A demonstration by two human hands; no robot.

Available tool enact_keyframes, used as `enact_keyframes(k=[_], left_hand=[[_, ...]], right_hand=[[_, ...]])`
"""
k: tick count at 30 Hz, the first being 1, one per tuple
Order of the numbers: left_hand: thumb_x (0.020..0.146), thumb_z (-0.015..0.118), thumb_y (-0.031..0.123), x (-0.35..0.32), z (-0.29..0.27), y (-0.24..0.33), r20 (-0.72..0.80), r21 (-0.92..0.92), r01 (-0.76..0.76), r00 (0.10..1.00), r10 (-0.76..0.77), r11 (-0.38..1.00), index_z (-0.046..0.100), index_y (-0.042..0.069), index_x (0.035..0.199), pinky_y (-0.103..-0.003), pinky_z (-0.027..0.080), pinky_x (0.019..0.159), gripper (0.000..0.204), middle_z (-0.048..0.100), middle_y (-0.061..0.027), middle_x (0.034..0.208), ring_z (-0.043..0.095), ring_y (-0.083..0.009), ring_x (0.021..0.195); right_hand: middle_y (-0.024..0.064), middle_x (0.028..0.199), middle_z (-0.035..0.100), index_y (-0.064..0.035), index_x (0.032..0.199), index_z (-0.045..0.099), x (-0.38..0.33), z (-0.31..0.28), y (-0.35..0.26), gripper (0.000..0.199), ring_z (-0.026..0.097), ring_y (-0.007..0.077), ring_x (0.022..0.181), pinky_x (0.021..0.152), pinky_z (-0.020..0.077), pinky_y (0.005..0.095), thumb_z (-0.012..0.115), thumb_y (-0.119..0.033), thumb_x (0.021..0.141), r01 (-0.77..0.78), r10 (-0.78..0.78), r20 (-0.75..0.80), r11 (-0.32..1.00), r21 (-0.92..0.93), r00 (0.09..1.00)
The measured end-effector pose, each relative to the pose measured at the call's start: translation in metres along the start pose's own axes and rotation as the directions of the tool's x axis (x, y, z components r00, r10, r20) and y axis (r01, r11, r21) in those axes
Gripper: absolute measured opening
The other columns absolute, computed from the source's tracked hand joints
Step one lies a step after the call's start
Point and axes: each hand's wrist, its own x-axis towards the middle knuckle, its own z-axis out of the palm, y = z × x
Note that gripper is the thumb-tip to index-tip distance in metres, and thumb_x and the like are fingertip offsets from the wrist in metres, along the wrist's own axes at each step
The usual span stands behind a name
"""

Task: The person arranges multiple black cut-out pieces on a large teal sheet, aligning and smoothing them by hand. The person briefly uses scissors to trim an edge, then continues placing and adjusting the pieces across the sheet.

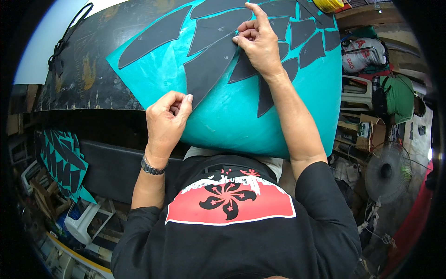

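Note:
A large teal sheet [288, 130] drapes over the table's near edge, with several dark grey cut pieces laid on it. One long tapered cut piece [209, 72] stretches between my hands. My left hand [168, 116] pinches its near end between thumb and fingers. Farther up and to the right, my right hand [260, 46] pinches its right edge, index finger partly raised. Beyond this piece lies another broad dark piece [211, 32], their edges meeting. A curved dark piece [155, 38] rests apart at the left. Small chalk-like marks show on some pieces.
The dark tabletop [93, 69] extends left, with a black cord [62, 44] on it. Below left, another teal sheet with dark pieces [65, 162] hangs near a white stool [88, 221]. A fan [386, 171] and a cardboard box [371, 132] stand at the right.

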Motion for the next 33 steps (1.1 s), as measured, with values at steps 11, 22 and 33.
enact_keyframes(k=[11,22,33], left_hand=[[0.088,0.072,0.016,0.007,0.002,0.002,0.03,0.107,0.046,0.998,-0.05,0.993,0.069,0.0,0.079,-0.027,0.047,0.052,0.019,0.063,-0.0072,0.061,0.059,-0.0117,0.052],[0.088,0.071,0.009,0.001,0.0,-0.003,-0.026,-0.012,-0.006,1.0,0.006,1.0,0.067,-0.002,0.08,-0.023,0.042,0.05,0.015,0.059,-0.0028,0.06,0.05,-0.0045,0.052],[0.088,0.07,0.009,0.004,-0.001,0.0,-0.005,0.035,0.029,1.0,-0.029,0.999,0.066,-0.002,0.078,-0.025,0.044,0.051,0.016,0.059,-0.0053,0.058,0.052,-0.0072,0.051]], right_hand=[[0.0066,0.098,0.06,-0.0179,0.147,0.043,0.0,0.011,0.003,0.08,0.063,0.0102,0.077,0.073,0.056,0.024,0.072,0.008,0.078,0.158,-0.218,-0.115,0.906,-0.393,0.969],[0.008,0.1,0.06,-0.018,0.146,0.044,-0.003,0.01,0.011,0.078,0.063,0.0089,0.078,0.073,0.0553,0.023,0.072,0.008,0.078,0.231,-0.247,-0.123,0.963,-0.136,0.961],[0.0141,0.129,0.058,-0.0123,0.143,0.048,-0.012,-0.002,0.001,0.064,0.058,0.0308,0.117,0.099,0.0463,0.0446,0.073,-0.017,0.085,0.308,-0.47,-0.147,0.752,-0.582,0.87]])
